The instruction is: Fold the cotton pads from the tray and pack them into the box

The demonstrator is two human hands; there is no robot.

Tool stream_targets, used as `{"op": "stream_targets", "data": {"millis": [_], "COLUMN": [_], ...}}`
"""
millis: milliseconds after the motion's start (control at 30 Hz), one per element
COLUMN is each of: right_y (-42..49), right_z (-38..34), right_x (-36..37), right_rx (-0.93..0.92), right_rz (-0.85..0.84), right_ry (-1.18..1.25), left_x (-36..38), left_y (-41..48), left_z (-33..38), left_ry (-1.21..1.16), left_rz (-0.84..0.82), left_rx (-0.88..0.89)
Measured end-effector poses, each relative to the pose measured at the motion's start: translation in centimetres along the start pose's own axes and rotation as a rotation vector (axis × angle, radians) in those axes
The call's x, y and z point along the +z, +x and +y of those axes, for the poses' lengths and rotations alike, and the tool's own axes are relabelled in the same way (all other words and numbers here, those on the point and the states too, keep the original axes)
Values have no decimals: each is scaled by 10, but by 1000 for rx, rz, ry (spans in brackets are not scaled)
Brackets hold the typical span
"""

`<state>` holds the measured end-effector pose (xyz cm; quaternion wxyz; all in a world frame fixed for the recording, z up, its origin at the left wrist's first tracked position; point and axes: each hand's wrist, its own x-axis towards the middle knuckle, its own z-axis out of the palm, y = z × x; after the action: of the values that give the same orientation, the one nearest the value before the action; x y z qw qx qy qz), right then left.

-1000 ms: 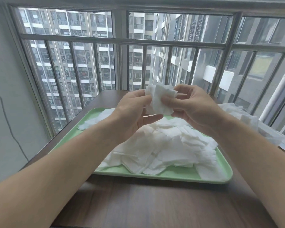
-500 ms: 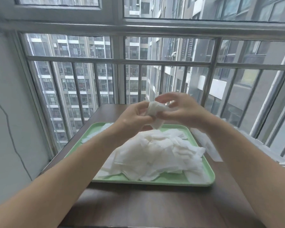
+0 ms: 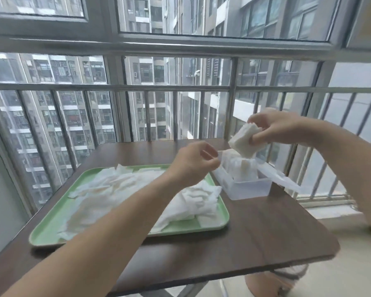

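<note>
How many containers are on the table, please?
2: the green tray sits on the left, piled with cotton pads; the clear box stands just right of it, under the right hand.

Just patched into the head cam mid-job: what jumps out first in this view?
The right hand holds a folded pad in the air just above the clear box, which stands right of the tray and already holds white pads. The left hand hovers beside the box, holding nothing that shows. On the green tray, a loose heap of pads is still unfolded.
</note>
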<state>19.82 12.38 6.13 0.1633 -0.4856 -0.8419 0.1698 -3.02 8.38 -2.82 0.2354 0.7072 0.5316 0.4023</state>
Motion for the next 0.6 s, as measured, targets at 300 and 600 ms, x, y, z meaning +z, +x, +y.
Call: {"op": "stream_targets", "data": {"millis": [300,600], "right_y": [-5,20], "right_z": [62,61], "right_x": [21,56], "right_rx": [84,-2], "right_rz": [-21,12], "right_ry": [9,-555], "left_x": [55,58], "left_y": [17,19], "left_z": [2,-4], "left_ry": [258,206], "left_rz": [47,47], "left_rx": [-40,-64]}}
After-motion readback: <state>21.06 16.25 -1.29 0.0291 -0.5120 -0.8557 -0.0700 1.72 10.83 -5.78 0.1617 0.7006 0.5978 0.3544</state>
